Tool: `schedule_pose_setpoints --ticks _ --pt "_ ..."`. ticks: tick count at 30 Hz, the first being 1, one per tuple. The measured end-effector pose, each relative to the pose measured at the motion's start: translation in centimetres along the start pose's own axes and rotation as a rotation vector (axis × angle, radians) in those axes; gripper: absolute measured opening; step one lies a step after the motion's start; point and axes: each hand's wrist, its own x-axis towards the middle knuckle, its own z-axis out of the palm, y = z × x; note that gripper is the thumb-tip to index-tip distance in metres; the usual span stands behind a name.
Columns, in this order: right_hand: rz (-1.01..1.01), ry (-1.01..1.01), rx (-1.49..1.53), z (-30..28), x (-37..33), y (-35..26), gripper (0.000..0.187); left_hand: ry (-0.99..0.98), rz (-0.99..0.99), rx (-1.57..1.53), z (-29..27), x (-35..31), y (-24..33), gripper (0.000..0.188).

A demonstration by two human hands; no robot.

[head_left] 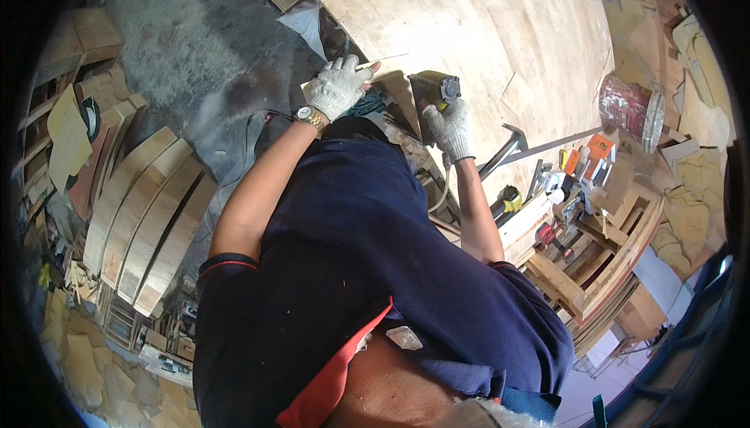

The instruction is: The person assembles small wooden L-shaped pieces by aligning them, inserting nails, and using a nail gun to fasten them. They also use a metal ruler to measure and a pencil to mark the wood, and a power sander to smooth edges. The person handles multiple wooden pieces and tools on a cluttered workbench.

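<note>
Two gloved hands; right apparently grips dark tool.

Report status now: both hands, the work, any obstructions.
Left grip gloved, at wooden panel edge. Right grip gloved, holding dark tool. Hammer close beside right grip.

The broad pale wooden panel is cut off by the frame's top edge. Near the centre, the white-knit-gloved right hand hides part of the dark, grey-knobbed handheld tool. The gold-banded wristwatch, left of centre, is too small to read — so are the jumbled multicoloured items at right.
</note>
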Motion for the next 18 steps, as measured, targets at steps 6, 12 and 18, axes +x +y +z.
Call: schedule_pose_setpoints --ticks 6,12,18 --pt "-0.057 0.007 0.047 1.3 1.7 1.2 0.036 0.060 0.016 0.008 1.0 -0.1 -0.1 0.045" --pt "-0.101 0.056 0.012 1.3 3.2 1.6 0.030 0.023 0.018 0.077 -0.2 0.1 0.1 0.045" --pt "-0.161 0.357 -0.229 -0.1 3.4 3.9 0.044 0.084 -0.167 -0.258 -1.1 -3.3 1.3 0.043"
